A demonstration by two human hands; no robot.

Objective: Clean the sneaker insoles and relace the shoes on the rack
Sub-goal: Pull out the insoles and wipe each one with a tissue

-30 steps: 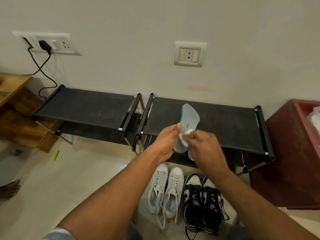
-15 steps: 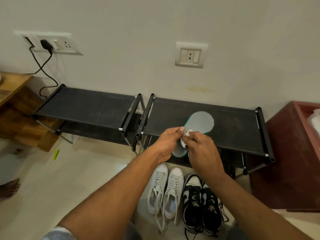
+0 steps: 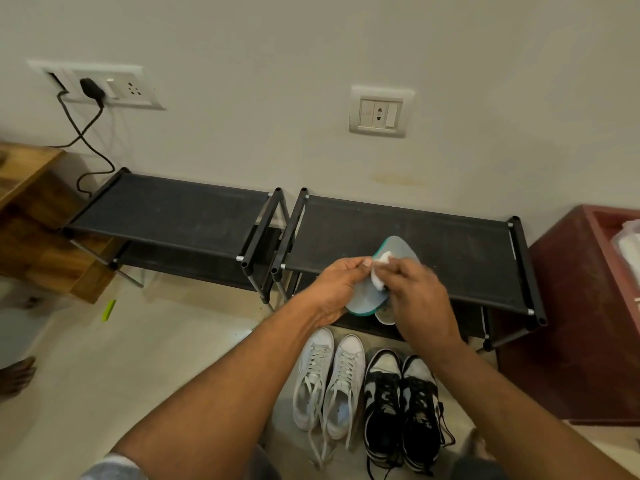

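Observation:
My left hand (image 3: 337,287) grips a grey insole with a teal edge (image 3: 398,251) above the front of the right black shoe rack (image 3: 460,247). My right hand (image 3: 420,301) pinches a small white wipe (image 3: 379,271) and presses it on the insole's face. A second pale insole (image 3: 384,315) peeks out below my right hand. On the floor below stand a pair of white sneakers (image 3: 329,379) with loose laces and a pair of black-and-white sneakers (image 3: 401,407).
A second black rack (image 3: 166,209) stands to the left. A wooden table (image 3: 24,168) is at far left, a dark red cabinet (image 3: 575,306) at right. Wall sockets with a plugged-in cable (image 3: 90,91) are above. A green marker (image 3: 108,310) lies on the floor.
The insole has tilted flatter and lower in my left hand. My right hand has slid the wipe along its face, up toward the front part.

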